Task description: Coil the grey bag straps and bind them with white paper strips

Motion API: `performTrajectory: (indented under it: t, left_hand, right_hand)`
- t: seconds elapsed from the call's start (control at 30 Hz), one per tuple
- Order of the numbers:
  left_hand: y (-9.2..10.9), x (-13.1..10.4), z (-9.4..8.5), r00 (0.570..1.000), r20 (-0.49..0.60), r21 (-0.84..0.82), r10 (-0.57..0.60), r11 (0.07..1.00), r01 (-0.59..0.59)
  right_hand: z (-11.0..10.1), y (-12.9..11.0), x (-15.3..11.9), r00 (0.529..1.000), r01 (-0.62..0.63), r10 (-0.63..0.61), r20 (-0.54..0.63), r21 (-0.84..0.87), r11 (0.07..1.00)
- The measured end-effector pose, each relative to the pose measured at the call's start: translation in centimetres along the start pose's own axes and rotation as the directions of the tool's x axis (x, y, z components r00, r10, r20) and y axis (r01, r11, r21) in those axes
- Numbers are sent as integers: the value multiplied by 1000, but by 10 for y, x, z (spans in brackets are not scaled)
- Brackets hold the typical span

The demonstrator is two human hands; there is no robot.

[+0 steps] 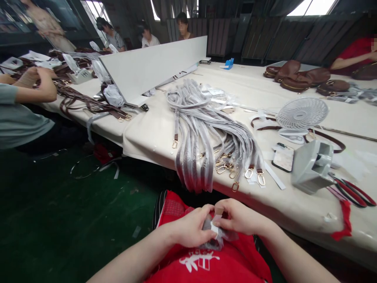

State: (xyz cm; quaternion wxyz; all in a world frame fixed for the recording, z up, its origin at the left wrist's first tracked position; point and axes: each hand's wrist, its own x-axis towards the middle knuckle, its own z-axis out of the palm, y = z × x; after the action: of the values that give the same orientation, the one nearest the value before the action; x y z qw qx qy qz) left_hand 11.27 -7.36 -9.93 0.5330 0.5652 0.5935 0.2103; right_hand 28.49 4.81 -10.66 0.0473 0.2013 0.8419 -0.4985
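1. Head view, bottom centre of the frame: my left hand point(193, 228) and my right hand point(238, 216) meet over my lap, just above my red apron point(206, 263). Both sets of fingers are pressed together on a small wrapped strap end point(214, 230), grey plastic with a white bit showing; the left thumb and fingers pinch it from the left, the right fingers pinch its top edge from the right. The hands touch each other around it.

2. Head view, centre: a big bundle of grey-wrapped straps point(206, 137) lies on the bench point(153, 133), well apart from my hands, its ends hanging over the near edge with gold clips point(253, 175) showing.

3. Head view, right: a small white fan point(302, 114) stands on the bench, a grey tape dispenser point(310, 167) nearer me, a phone point(283, 157) just beside it, and red-handled scissors point(353, 192) at the right edge. Brown bags point(297, 76) sit in the upper right.

4. Head view, upper centre: a long white board point(156, 67) leans across the bench.

5. Head view, left edge: another person's hands point(38, 78) are held over brown straps point(88, 102). More people sit in the upper left background.
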Motion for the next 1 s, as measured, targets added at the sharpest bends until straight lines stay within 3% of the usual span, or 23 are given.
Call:
performTrajectory:
  t: [0.1, 0.2, 0.3, 0.4, 0.53, 0.7, 0.9, 1.0]
  left_hand:
    - [-7, 7, 8, 999, 2, -245, -35, 969, 35]
    - [-15, 18, 17, 989, -67, -581, -134, 811, 70]
    - [-17, 27, 18, 952, -213, -725, -218, 689, -4]
    - [-13, 33, 11, 934, -263, -825, -243, 559, -87]
    - [-7, 37, 4, 929, -310, -851, -202, 495, -176]
    - [-6, 38, 3, 941, -299, -852, -161, 489, -187]
    - [-4, 39, 2, 946, -296, -849, -134, 490, -196]
    - [-3, 41, 2, 941, -311, -853, -136, 476, -213]
  right_hand:
    - [0, -10, -1, 994, 87, -100, -53, -213, 973]
    - [4, -15, -1, 988, 100, -140, -63, -423, 900]
    - [8, -15, -1, 981, 110, -175, -87, -494, 863]
    - [13, -9, 0, 958, 144, -247, -148, -496, 856]
    - [19, 3, 3, 907, 164, -314, -282, -450, 878]
    - [26, 12, 4, 791, 196, -279, -545, -207, 959]
    - [40, 11, 6, 767, 282, -288, -574, -102, 954]
    - [44, 8, 9, 764, 305, -326, -556, -134, 943]
